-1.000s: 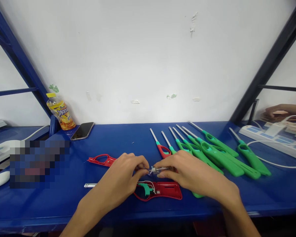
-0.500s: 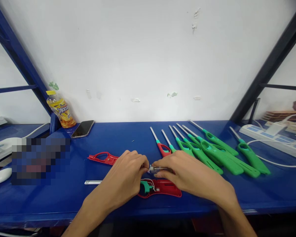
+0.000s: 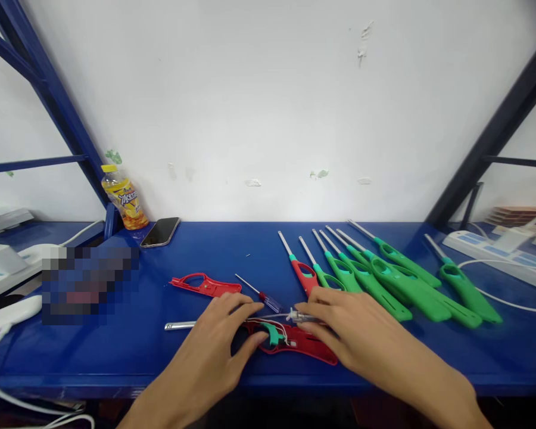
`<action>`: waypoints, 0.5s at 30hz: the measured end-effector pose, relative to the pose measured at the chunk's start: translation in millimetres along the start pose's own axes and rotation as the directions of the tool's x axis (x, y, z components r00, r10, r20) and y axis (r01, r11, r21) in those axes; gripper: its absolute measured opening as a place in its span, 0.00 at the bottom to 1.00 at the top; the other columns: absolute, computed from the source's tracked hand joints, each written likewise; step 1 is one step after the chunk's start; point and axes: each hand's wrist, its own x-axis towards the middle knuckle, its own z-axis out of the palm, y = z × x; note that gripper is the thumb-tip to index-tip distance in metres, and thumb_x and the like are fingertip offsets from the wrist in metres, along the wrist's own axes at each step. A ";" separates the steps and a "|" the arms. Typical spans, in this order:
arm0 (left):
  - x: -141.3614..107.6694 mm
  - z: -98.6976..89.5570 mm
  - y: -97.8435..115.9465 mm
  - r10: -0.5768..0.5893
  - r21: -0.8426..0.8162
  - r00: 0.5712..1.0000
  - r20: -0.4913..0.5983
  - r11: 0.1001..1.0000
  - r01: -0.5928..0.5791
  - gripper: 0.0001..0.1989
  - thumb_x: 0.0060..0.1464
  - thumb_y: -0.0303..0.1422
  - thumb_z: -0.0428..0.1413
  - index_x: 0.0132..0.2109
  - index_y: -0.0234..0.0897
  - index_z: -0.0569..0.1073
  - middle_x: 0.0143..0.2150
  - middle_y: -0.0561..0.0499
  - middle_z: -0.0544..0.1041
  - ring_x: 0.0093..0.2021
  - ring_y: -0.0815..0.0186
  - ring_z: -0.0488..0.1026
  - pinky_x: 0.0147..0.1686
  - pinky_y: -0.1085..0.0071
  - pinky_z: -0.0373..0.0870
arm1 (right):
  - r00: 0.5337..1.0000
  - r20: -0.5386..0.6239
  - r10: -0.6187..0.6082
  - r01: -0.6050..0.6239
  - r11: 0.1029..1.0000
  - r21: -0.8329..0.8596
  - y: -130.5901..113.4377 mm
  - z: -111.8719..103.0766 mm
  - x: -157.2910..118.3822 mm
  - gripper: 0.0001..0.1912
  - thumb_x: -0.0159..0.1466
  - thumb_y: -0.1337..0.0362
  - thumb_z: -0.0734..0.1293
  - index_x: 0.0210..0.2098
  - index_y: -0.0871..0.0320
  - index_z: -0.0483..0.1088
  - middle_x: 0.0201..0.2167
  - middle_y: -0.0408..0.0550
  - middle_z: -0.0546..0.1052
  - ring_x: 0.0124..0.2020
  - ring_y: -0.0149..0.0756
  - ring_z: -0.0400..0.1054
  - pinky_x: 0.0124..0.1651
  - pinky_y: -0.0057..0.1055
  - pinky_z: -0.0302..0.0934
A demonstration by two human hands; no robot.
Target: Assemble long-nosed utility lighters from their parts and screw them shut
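Note:
An opened gas lighter lies in front of me: its red half shell (image 3: 310, 347) holds a green trigger (image 3: 273, 335) and thin white wires, and a metal tube (image 3: 178, 326) sticks out left. My left hand (image 3: 218, 333) rests over the shell's left part, thumb and fingers apart around the loop. Just above the shell's right part, my right hand (image 3: 339, 322) pinches a clear fuel tank (image 3: 300, 317) with a white valve end, from which a thin tube runs left. Behind the hands lie a screwdriver (image 3: 270, 302) and the other red half shell (image 3: 208, 286).
Several green lighters (image 3: 384, 296) and one red lighter (image 3: 304, 275) lie to the right. A power strip (image 3: 495, 253) is beyond them. At the back left are a drink bottle (image 3: 127, 202) and a phone (image 3: 161, 232). A white cabled device (image 3: 13, 314) sits far left.
My left hand has let go near the tank's valve end, spread its fingers and moved down-left over the shell. The screwdriver now shows. The right hand still holds the tank.

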 end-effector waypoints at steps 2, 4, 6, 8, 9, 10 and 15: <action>-10.2 6.0 -5.1 -0.023 -0.030 0.999 -0.029 0.999 0.022 0.16 0.71 0.37 0.57 0.63 0.49 0.75 0.59 0.48 0.77 0.60 0.53 0.74 0.61 0.52 0.72 | 0.999 -0.045 0.025 -0.024 1.000 0.003 -5.3 11.2 -8.3 0.15 0.78 0.61 0.62 0.59 0.48 0.75 0.48 0.48 0.81 0.44 0.45 0.79 0.39 0.38 0.67; -16.2 7.9 -10.4 -0.048 -0.044 0.997 -0.061 0.998 0.046 0.16 0.71 0.37 0.56 0.62 0.50 0.75 0.59 0.48 0.77 0.60 0.53 0.74 0.62 0.51 0.73 | 0.994 -0.106 0.039 -0.037 0.999 0.019 -10.7 21.9 -15.0 0.14 0.78 0.62 0.61 0.58 0.50 0.75 0.47 0.48 0.81 0.43 0.44 0.79 0.39 0.38 0.68; -18.4 7.6 -16.6 -0.062 -0.063 0.994 -0.088 0.996 0.056 0.14 0.71 0.37 0.55 0.60 0.50 0.78 0.58 0.48 0.78 0.59 0.53 0.75 0.60 0.52 0.74 | 0.984 -0.178 0.024 -0.022 1.000 0.013 -14.7 31.4 -19.4 0.14 0.79 0.60 0.59 0.55 0.50 0.75 0.44 0.47 0.81 0.42 0.43 0.78 0.38 0.37 0.68; -18.1 6.9 -23.2 -0.053 -0.100 0.991 -0.123 0.994 0.040 0.13 0.72 0.35 0.54 0.57 0.49 0.80 0.54 0.49 0.80 0.55 0.56 0.78 0.56 0.56 0.77 | 0.965 -0.261 -0.002 -0.004 1.000 -0.023 -16.7 39.2 -21.4 0.17 0.81 0.58 0.55 0.52 0.50 0.75 0.42 0.46 0.81 0.40 0.42 0.78 0.35 0.36 0.67; -17.3 6.5 -26.3 -0.039 -0.122 0.990 -0.133 0.992 0.023 0.13 0.71 0.34 0.54 0.55 0.49 0.81 0.53 0.49 0.81 0.53 0.57 0.79 0.54 0.59 0.78 | 0.954 -0.301 -0.015 0.002 0.999 -0.044 -16.9 42.4 -21.7 0.19 0.81 0.58 0.53 0.51 0.51 0.75 0.41 0.46 0.81 0.39 0.42 0.78 0.34 0.35 0.67; -16.4 6.0 -28.8 -0.025 -0.145 0.990 -0.141 0.989 0.005 0.13 0.71 0.33 0.53 0.54 0.48 0.82 0.51 0.50 0.82 0.51 0.58 0.79 0.53 0.61 0.78 | 0.943 -0.333 -0.027 0.007 0.998 -0.061 -16.8 45.3 -21.6 0.20 0.81 0.57 0.52 0.51 0.51 0.75 0.40 0.46 0.81 0.38 0.41 0.79 0.32 0.35 0.66; -12.0 0.1 -30.7 0.008 -0.221 0.996 -0.087 0.975 -0.028 0.16 0.71 0.29 0.52 0.49 0.49 0.85 0.46 0.52 0.83 0.46 0.64 0.81 0.47 0.71 0.78 | 0.913 -0.403 -0.068 0.037 0.996 -0.083 -12.6 56.5 -21.0 0.20 0.82 0.58 0.51 0.53 0.52 0.73 0.41 0.45 0.82 0.39 0.40 0.79 0.30 0.34 0.65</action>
